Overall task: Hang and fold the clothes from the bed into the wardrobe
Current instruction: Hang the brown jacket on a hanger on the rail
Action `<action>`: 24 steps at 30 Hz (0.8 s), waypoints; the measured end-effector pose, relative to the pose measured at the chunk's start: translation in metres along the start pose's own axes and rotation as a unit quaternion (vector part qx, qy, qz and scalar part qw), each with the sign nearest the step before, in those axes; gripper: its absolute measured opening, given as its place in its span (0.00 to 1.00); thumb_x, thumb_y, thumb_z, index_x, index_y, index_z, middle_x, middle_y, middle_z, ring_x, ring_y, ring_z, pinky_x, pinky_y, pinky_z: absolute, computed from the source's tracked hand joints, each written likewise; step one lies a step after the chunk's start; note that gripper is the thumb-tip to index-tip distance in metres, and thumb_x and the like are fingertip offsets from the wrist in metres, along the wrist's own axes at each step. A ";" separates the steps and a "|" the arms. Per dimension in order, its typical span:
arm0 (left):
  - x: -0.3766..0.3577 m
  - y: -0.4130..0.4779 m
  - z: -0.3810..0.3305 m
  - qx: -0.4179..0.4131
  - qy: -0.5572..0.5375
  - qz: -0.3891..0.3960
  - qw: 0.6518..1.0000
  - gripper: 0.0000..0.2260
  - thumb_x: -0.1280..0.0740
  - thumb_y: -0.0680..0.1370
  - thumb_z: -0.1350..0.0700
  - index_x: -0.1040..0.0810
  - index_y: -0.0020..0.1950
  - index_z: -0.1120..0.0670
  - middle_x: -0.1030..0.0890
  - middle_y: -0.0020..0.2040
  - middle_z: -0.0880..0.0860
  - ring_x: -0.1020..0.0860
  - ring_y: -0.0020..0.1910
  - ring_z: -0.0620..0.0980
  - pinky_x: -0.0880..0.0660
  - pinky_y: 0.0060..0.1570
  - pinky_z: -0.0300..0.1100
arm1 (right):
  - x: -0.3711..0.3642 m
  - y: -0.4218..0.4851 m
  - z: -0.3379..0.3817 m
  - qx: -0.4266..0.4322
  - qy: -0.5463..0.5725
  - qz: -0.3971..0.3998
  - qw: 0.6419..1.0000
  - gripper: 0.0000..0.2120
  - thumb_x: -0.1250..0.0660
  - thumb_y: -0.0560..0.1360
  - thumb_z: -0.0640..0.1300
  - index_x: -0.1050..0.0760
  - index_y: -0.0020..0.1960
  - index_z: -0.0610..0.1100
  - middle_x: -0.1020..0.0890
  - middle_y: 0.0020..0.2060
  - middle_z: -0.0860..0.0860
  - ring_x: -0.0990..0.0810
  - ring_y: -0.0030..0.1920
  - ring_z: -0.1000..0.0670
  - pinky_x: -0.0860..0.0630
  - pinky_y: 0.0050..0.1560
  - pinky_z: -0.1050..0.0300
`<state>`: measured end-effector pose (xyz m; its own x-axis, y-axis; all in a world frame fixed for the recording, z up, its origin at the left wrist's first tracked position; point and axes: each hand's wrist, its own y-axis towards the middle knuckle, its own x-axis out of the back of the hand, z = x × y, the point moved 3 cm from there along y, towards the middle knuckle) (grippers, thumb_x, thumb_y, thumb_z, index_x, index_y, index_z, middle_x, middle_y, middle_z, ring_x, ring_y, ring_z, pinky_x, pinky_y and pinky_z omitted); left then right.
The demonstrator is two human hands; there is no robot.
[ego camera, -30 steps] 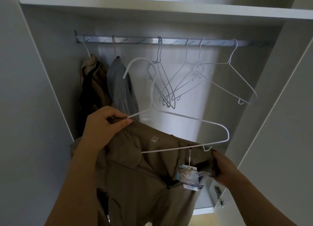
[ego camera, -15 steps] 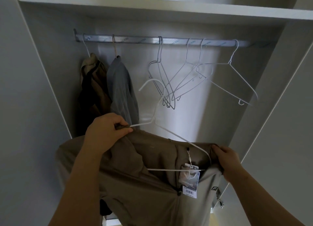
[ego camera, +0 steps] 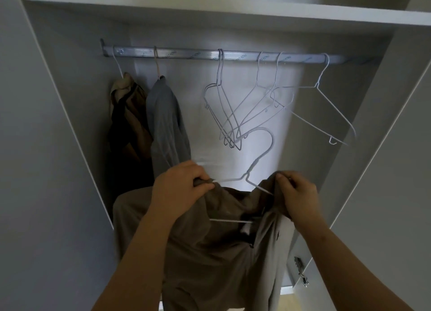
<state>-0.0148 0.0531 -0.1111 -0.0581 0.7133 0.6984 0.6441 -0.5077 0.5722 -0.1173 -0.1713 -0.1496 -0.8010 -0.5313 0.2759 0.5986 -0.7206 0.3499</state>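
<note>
Both hands are up in front of the open wardrobe (ego camera: pixel 58 128) and working on the taupe jacket (ego camera: pixel 210 252). The left hand (ego camera: pixel 179 189) is curling its fingers tight, its grip pinching the jacket's collar edge right where the left arm of the white wire hanger (ego camera: pixel 246 175) is disappearing into the fabric. The right hand (ego camera: pixel 296 194) is doing the same on the other side, fingers bunched, its grip closed on a fold of jacket just beside the hanger's right arm. The hanger is sitting partly inside the neck opening, its bottom bar showing across the gap, and its hook is pointing up and free, below the rail (ego camera: pixel 186 54) and not touching it. The rest of the jacket is hanging down between the forearms, low in the wardrobe's opening.

Up on the rail, a tan-and-brown garment (ego camera: pixel 126 114) is hanging at the far left with a grey garment (ego camera: pixel 165 119) just beside it. A cluster of empty wire hangers (ego camera: pixel 220 82) is dangling mid-rail, and a lone hanger (ego camera: pixel 323 93) is hanging further right. A white shelf (ego camera: pixel 210 5) is running above it all, and a metal hinge (ego camera: pixel 299 267) is showing low on the right.
</note>
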 end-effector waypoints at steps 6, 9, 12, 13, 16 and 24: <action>-0.002 0.002 0.011 0.093 -0.015 -0.089 0.992 0.04 0.27 0.71 0.54 0.19 0.41 0.53 0.26 0.39 0.44 0.28 0.40 0.43 0.31 0.41 0.37 | -0.006 0.000 0.019 0.066 0.027 0.097 0.993 0.15 0.31 0.72 0.38 0.22 0.36 0.58 0.19 0.31 0.63 0.22 0.37 0.62 0.28 0.41 0.73; 0.002 0.005 0.011 0.081 -0.071 -0.106 0.988 0.05 0.24 0.68 0.58 0.20 0.38 0.55 0.25 0.36 0.45 0.26 0.37 0.43 0.31 0.43 0.30 | -0.004 -0.002 0.022 0.069 0.016 0.093 0.993 0.12 0.32 0.74 0.41 0.22 0.36 0.57 0.20 0.32 0.62 0.24 0.38 0.62 0.27 0.45 0.67; 0.006 0.005 0.013 0.085 -0.141 -0.104 0.981 0.11 0.23 0.66 0.60 0.23 0.35 0.46 0.24 0.35 0.42 0.24 0.37 0.39 0.32 0.43 0.22 | 0.010 0.006 0.024 0.104 -0.158 -0.016 0.982 0.07 0.36 0.77 0.47 0.21 0.51 0.51 0.23 0.50 0.57 0.29 0.55 0.52 0.37 0.59 0.53; 0.006 0.006 0.012 0.078 -0.151 -0.098 0.981 0.13 0.23 0.65 0.60 0.24 0.34 0.44 0.24 0.35 0.42 0.23 0.38 0.37 0.32 0.42 0.21 | 0.012 0.008 0.023 0.096 -0.222 -0.007 0.970 0.09 0.39 0.77 0.49 0.22 0.54 0.51 0.26 0.52 0.56 0.32 0.58 0.49 0.42 0.60 0.53; 0.003 0.009 0.005 0.051 -0.161 -0.062 0.984 0.12 0.23 0.65 0.60 0.22 0.35 0.45 0.23 0.35 0.42 0.24 0.39 0.32 0.32 0.41 0.21 | 0.007 0.009 0.022 0.061 -0.241 0.071 0.966 0.19 0.45 0.79 0.52 0.26 0.35 0.45 0.26 0.34 0.54 0.26 0.46 0.45 0.38 0.51 0.54; -0.004 0.021 0.011 0.167 -0.372 -0.032 0.913 0.10 0.27 0.69 0.65 0.18 0.40 0.49 0.17 0.33 0.42 0.20 0.36 0.36 0.27 0.39 0.26 | -0.006 -0.004 0.006 -0.009 -0.185 0.093 0.978 0.28 0.41 0.77 0.56 0.45 0.23 0.47 0.40 0.19 0.53 0.39 0.24 0.52 0.40 0.29 0.58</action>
<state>0.0075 0.0447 -0.1065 0.3496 0.9301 0.1123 0.8613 -0.3663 0.3523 -0.1150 -0.1631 -0.1476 -0.6170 -0.4581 0.6399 0.7298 -0.6373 0.2475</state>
